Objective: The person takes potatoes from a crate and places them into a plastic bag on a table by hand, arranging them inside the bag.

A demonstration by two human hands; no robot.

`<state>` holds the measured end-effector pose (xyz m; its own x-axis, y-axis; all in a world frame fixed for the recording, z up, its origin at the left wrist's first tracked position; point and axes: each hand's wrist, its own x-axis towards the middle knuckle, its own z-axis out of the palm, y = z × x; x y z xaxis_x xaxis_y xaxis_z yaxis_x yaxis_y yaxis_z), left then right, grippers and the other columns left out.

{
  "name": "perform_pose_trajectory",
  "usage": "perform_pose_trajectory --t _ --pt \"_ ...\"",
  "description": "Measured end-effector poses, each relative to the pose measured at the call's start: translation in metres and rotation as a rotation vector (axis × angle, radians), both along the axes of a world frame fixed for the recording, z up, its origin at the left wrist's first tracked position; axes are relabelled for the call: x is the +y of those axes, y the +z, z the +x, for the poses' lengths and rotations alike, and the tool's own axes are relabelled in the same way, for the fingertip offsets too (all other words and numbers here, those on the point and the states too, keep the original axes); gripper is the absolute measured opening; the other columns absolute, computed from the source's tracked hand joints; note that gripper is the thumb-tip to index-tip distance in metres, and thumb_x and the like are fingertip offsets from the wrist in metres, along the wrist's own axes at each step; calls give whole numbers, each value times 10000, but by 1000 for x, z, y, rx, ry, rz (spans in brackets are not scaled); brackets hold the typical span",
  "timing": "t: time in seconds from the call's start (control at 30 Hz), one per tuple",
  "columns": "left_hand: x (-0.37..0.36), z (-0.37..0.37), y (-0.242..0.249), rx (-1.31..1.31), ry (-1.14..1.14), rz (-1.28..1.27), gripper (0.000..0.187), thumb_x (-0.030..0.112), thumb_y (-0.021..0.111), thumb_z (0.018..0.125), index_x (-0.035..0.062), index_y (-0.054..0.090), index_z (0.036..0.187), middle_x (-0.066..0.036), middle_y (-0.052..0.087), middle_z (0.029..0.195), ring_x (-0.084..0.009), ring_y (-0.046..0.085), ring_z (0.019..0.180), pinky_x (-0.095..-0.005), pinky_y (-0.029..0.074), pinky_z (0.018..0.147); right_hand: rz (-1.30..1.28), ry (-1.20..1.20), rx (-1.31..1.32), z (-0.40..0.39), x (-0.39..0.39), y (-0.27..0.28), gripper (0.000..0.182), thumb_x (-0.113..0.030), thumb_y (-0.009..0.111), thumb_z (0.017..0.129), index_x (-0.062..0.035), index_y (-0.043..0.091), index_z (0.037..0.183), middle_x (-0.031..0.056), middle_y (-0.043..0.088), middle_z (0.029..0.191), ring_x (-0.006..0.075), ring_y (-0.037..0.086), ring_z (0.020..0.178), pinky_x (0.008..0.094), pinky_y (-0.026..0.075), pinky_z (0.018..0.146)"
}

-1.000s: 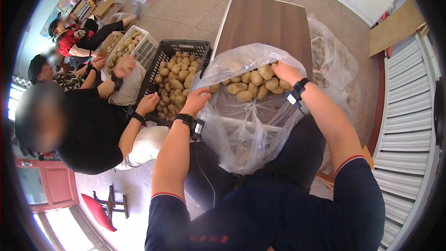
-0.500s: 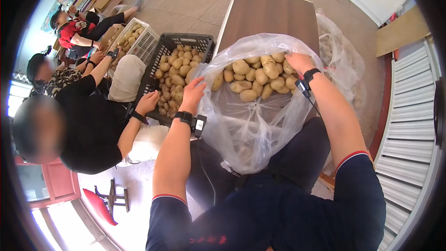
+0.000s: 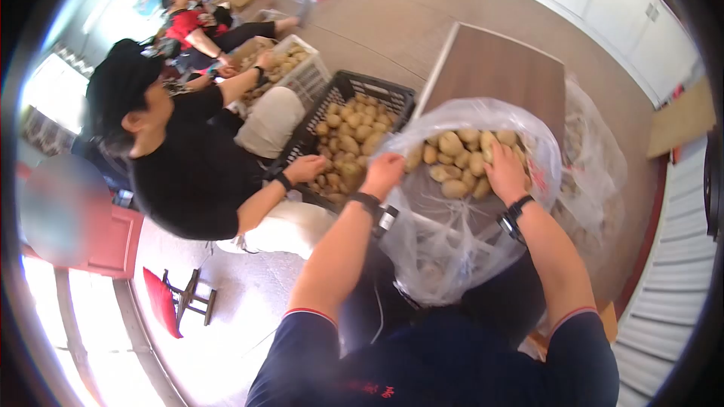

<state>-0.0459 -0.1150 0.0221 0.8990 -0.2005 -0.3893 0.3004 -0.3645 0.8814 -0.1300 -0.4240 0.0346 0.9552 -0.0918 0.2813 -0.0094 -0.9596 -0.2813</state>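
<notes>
A clear plastic bag lies spread in front of me, its mouth wide around a heap of potatoes. At the bag's left rim is my left hand, its fingers closed on the plastic. My right hand reaches inside the bag at the right of the heap. Its fingers are bent round a potato, partly hiding it. Left of the bag, a black crate holds many more potatoes.
A brown board lies beyond the bag. Another filled plastic bag stands at the right. On the left a co-worker in black has a hand at the black crate. Behind are a white crate and a person in red.
The view has swung left. My right hand has moved from the bag's right rim down onto the potatoes. My left hand, looser before, is now closed on the left rim.
</notes>
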Motion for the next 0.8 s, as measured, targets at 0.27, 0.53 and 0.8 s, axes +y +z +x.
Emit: perform_pose_trajectory --t 0.27,0.53,0.8 --pt "0 -21 25 2 39 -80 293 217 589 878 8 628 1079 -65 650 898 -153 632 745 -300 529 563 136 -35 -2 3 6 -10 560 -152 646 790 -26 433 1292 235 552 1121 417 526 1068 480 444 911" --pt "-10 -40 44 116 -3 -190 345 259 579 899 23 580 1150 -88 629 978 -186 651 767 -302 535 569 969 -213 87 -9 38 -18 439 -216 474 898 -41 469 1301 148 582 1198 300 571 1054 384 459 895" --pt "-22 -61 61 376 -114 -286 557 452 570 921 30 468 1270 -166 554 1221 -285 670 830 -376 576 640 1587 -15 402 -47 120 0 369 -274 450 929 -113 540 1248 26 604 1029 121 568 845 299 463 596"
